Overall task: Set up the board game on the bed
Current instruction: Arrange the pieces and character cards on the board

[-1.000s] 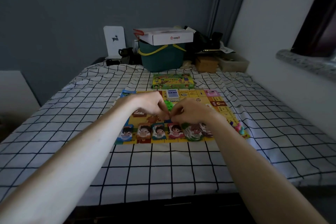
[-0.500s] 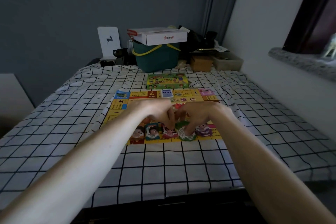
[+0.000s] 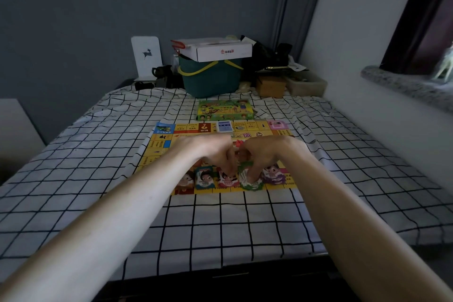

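The board (image 3: 159,144) lies flat on the bed (image 3: 73,179), just on the near side of the game box (image 3: 224,109), with a small blue deck (image 3: 225,126) resting on the board's far edge. A second ago both hands worked together over the board's middle, around something green; now they have come down to the board's near edge, where stacks of play money sit in a row. The right hand (image 3: 264,152) has its fingers curled down onto the green stack (image 3: 250,182), apparently pinching it into place between the red stack (image 3: 226,180) and the purple stack (image 3: 273,176). The left hand (image 3: 208,152) is curled too, fingertips at the red stack, though whether it grips any notes or only steadies them I cannot tell. A blue stack (image 3: 204,179) lies beside the red one, on the side away from the green. The shift suggests the money row is nearly complete, so the setup looks well advanced, with the green stack probably being squared off last
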